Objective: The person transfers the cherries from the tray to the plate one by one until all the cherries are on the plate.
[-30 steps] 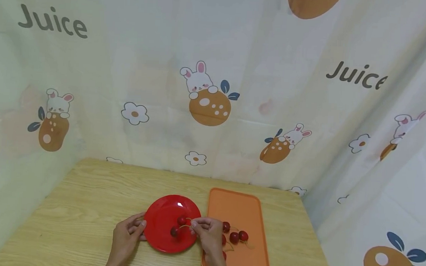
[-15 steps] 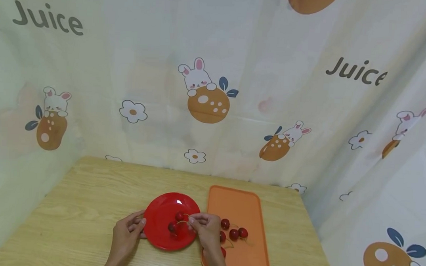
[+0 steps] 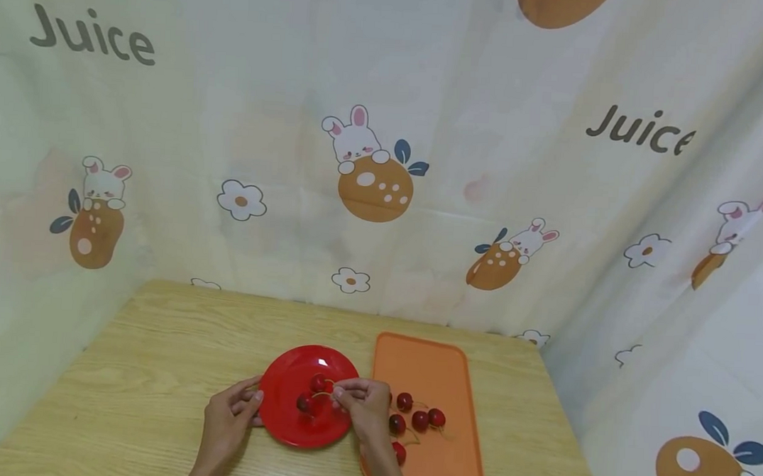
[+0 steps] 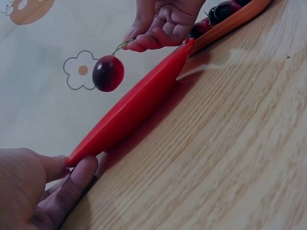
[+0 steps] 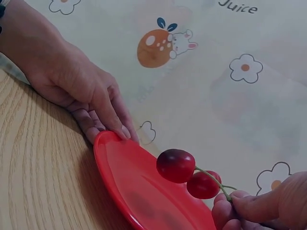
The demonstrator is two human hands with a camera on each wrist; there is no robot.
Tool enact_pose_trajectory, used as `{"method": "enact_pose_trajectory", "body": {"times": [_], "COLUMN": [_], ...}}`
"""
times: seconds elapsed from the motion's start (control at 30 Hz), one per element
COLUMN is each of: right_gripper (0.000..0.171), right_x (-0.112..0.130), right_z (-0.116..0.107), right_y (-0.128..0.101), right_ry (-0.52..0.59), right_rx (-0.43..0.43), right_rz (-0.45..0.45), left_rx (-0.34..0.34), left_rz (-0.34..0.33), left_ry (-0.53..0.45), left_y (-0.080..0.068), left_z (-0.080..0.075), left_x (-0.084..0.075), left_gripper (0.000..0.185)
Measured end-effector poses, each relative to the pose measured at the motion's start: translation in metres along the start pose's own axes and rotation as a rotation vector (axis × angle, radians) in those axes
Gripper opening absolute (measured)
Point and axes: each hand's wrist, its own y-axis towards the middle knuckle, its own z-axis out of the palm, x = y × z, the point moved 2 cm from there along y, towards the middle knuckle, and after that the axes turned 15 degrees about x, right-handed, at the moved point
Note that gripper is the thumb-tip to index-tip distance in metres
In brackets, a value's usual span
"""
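Observation:
In the head view my left hand (image 3: 223, 423) grips the left rim of a round red plate (image 3: 284, 377), thumb on top and fingers beneath. My right hand (image 3: 366, 409) pinches the green stems of a pair of dark red cherries (image 5: 176, 166). They hang above the plate's inside, apart from its surface, as the left wrist view shows for one cherry (image 4: 108, 73). Beside the plate lies an orange tray (image 3: 422, 367) bearing several more stemmed cherries (image 3: 420, 420); my right hand and forearm cover part of its left side.
The wooden table (image 3: 179, 343) extends left of the plate and beyond the tray's right side. A printed curtain (image 3: 278, 255) hangs along the back and both sides of the table.
My right hand has shifted a little to the left, carrying the pair of cherries farther over the plate. My left hand keeps its grip on the rim.

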Motion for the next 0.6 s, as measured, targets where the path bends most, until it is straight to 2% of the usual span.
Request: {"method": "enact_pose_trajectory", "body": {"times": [0.17, 0.33, 0.6], "right_gripper": [0.011, 0.009, 0.01], "right_x": [0.001, 0.003, 0.004], "right_z": [0.005, 0.013, 0.02], "right_y": [0.002, 0.002, 0.005], "right_ry": [-0.003, 0.009, 0.027], "right_rx": [0.019, 0.014, 0.014], "right_rz": [-0.037, -0.015, 0.021], "left_rx": [0.006, 0.01, 0.012], "left_rz": [-0.022, -0.052, -0.029], "left_ry": [-0.009, -0.01, -0.046], "left_y": [0.001, 0.001, -0.001], "left_z": [-0.001, -0.002, -0.001], "left_x": [0.001, 0.002, -0.002], "left_gripper": [0.034, 0.035, 0.035]}}
